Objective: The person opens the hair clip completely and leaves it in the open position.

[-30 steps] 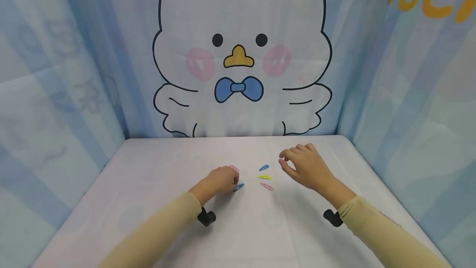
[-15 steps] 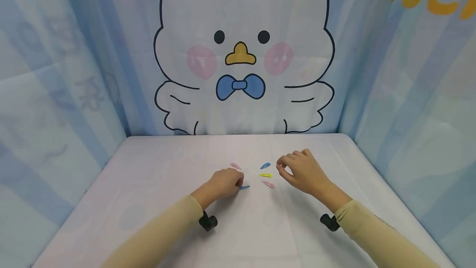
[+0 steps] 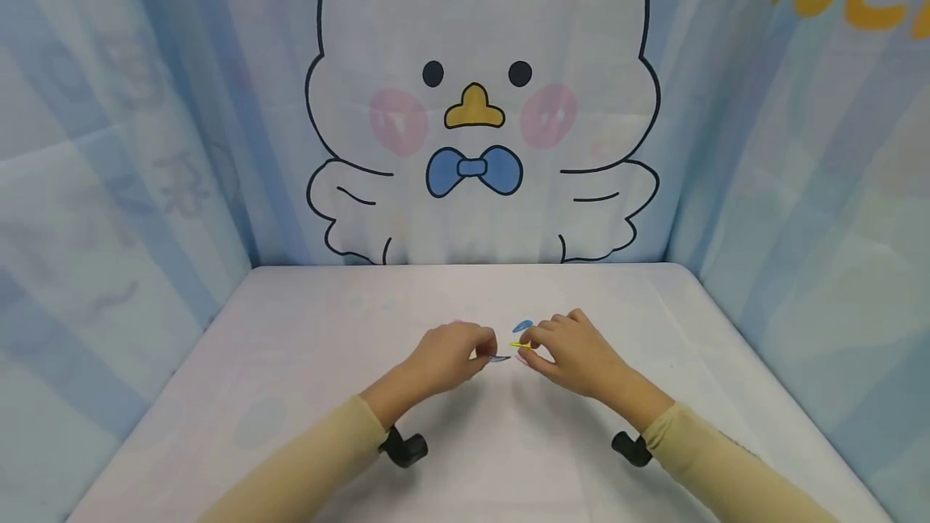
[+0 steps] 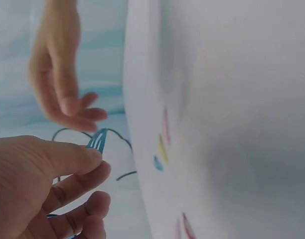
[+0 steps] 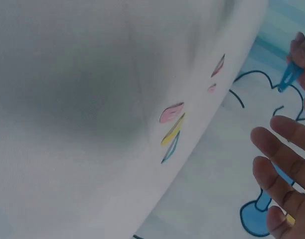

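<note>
Thumb and forefinger of my left hand (image 3: 446, 355) pinch a blue snap hair clip (image 4: 97, 141), raised off the table with its narrow end poking out. My right hand (image 3: 577, 355) faces it from the right, fingers spread and holding nothing in the right wrist view. In the left wrist view its fingertips come close to the clip's free end. Below the hands lie a pink hair clip (image 5: 171, 113), a yellow hair clip (image 5: 173, 130) and another blue hair clip (image 5: 170, 148) in a loose row, partly covered by the right fingers in the head view.
More pinkish clips (image 5: 218, 66) lie apart from the row, mostly behind the left hand in the head view. The pale table (image 3: 305, 394) meets a curtain (image 3: 472, 224) with a cartoon bird at the back, and curtains hang on both sides.
My left hand has lifted the blue hair clip and carried it to the right. My right hand has come left and nearer, so that the two hands almost meet.
</note>
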`<state>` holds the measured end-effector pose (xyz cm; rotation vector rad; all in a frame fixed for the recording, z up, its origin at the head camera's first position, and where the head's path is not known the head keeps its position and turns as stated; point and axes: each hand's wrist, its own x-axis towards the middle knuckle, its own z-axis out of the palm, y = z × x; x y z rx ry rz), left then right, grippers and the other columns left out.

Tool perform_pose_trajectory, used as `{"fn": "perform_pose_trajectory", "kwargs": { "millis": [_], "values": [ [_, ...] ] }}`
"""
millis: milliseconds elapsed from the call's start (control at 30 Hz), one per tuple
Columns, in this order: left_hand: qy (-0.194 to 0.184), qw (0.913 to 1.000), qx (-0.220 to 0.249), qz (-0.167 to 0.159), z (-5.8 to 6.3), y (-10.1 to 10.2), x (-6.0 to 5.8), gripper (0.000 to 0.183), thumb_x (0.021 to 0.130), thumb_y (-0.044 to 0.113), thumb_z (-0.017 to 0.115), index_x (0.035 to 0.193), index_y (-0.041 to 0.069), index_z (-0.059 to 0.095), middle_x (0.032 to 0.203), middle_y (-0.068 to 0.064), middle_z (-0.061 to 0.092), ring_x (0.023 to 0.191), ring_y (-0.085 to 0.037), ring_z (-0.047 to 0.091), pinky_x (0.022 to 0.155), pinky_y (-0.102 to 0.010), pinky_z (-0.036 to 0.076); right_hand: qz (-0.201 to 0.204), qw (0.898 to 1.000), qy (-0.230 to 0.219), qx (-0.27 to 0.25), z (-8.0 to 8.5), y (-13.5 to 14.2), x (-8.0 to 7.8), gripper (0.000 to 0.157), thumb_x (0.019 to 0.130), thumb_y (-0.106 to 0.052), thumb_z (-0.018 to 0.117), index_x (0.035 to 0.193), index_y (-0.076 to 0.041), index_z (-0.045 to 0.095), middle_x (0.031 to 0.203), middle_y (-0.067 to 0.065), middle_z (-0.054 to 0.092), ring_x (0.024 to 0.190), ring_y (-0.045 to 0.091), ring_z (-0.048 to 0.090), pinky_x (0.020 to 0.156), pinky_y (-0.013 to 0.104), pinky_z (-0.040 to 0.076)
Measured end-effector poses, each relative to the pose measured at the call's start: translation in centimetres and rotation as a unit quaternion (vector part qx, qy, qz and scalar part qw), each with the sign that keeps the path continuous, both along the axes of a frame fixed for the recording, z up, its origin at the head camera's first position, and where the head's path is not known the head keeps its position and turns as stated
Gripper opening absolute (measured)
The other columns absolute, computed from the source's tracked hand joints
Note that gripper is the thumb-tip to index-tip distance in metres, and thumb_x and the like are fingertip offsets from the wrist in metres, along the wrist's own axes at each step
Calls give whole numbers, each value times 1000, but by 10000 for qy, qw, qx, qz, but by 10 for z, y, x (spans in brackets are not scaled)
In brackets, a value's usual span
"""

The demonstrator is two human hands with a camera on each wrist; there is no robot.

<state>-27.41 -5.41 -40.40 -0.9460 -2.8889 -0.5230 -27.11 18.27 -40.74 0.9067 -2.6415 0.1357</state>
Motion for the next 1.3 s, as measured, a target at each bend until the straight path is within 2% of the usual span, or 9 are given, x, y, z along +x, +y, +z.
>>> {"fn": "perform_pose_trajectory", "kwargs": {
  "millis": [133,267,600,767,933,1133,1300],
  "values": [
    [330,9983,462,-104,14,-3,8,5,95,17,75,96,20,72,88,10,70,74,-4,58,65,-22,47,278,9995,171,-18,3,-4,8,13,97,-37,73,100,-25,75,88,-15,73,74,6,57,79,35,42],
    [472,9953,819,-189,23,-6,16,5,95,15,75,96,20,73,89,10,70,72,-5,56,64,-21,47,489,9974,521,-103,8,-7,16,10,95,-33,76,98,-24,74,87,-14,73,73,7,59,77,33,42],
    [562,9872,1458,-316,36,-12,29,5,96,15,75,98,20,74,93,10,71,72,-6,55,64,-22,48,486,9923,966,-608,24,-13,25,10,94,-29,78,95,-20,72,77,-15,69,66,4,58,76,33,43],
    [618,9846,1636,-27,39,-12,31,5,94,19,77,96,19,73,87,10,69,67,-6,52,59,-22,45,605,9883,1165,-772,25,-14,27,10,92,-25,79,94,-19,71,74,-15,68,63,3,56,75,33,42],
    [555,9764,2066,297,41,-13,32,10,89,19,81,90,18,71,79,12,67,64,-6,50,55,-22,42,723,9816,1390,-1090,28,-17,30,10,90,-21,80,92,-18,71,71,-14,69,59,4,55,75,34,42],
    [649,9673,2417,409,44,-13,35,14,87,19,83,89,17,70,78,10,65,65,-8,49,57,-23,41,818,9731,1629,-1410,32,-21,33,14,88,-16,82,87,-17,68,70,-12,66,57,2,51,72,33,41],
    [963,9599,2609,366,43,-12,36,15,87,18,84,88,17,69,79,8,66,70,-12,52,61,-24,42,793,9693,1790,-1488,32,-24,34,17,87,-15,81,85,-16,64,71,-10,65,56,4,48,70,32,41]
  ]
}}
